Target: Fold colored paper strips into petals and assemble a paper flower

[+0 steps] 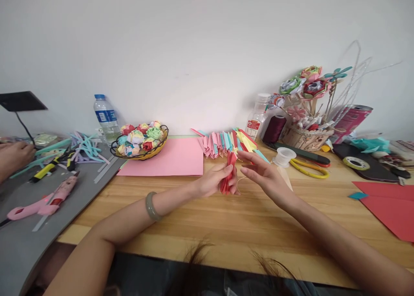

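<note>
My left hand (213, 180) is closed on a bundle of red folded paper (230, 169), held upright above the wooden table, thumb on the near side and fingers behind. My right hand (263, 171) is just to its right, fingers stretched out and apart, the fingertips close to the paper's upper edge. A thin pale thread (241, 179) curves between the two hands; where its ends go is hard to make out. Behind the hands lies a row of folded paper strips (220, 144) in pink, blue, red and yellow. A white spool (284, 156) stands beyond my right wrist.
Pink paper sheets (174, 160) and a basket of paper flowers (139, 154) lie at left. A pink glue gun (45, 205) rests on a grey mat, near another person's hand (16, 156). Yellow-handled scissors (310, 171), a flower pot (307, 138) and red paper (388, 205) are at right.
</note>
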The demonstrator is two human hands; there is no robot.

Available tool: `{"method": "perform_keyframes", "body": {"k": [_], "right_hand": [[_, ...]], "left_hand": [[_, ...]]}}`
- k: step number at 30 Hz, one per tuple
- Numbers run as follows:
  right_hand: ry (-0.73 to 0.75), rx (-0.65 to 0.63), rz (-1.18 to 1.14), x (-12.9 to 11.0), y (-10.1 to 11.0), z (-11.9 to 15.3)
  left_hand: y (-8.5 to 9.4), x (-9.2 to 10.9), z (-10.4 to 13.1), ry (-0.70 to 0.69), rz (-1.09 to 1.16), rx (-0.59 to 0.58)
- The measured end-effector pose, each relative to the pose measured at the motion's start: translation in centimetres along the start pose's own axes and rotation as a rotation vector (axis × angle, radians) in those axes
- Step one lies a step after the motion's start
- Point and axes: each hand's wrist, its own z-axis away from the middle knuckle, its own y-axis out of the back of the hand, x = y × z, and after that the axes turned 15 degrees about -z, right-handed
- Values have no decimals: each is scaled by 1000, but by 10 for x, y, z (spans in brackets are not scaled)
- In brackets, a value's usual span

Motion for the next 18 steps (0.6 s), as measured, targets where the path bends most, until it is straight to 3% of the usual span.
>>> {"method": "perform_keyframes", "body": {"k": [4, 9, 18], "right_hand": [[120, 158, 98, -3, 0, 1], [295, 143, 200, -12, -6, 8], [203, 106, -41, -15, -2, 6]], "left_hand": [[-9, 1, 4, -49, -190, 47], [-17, 5, 6, -72, -341, 131], [-20, 7, 8, -117, -384, 167]]}}
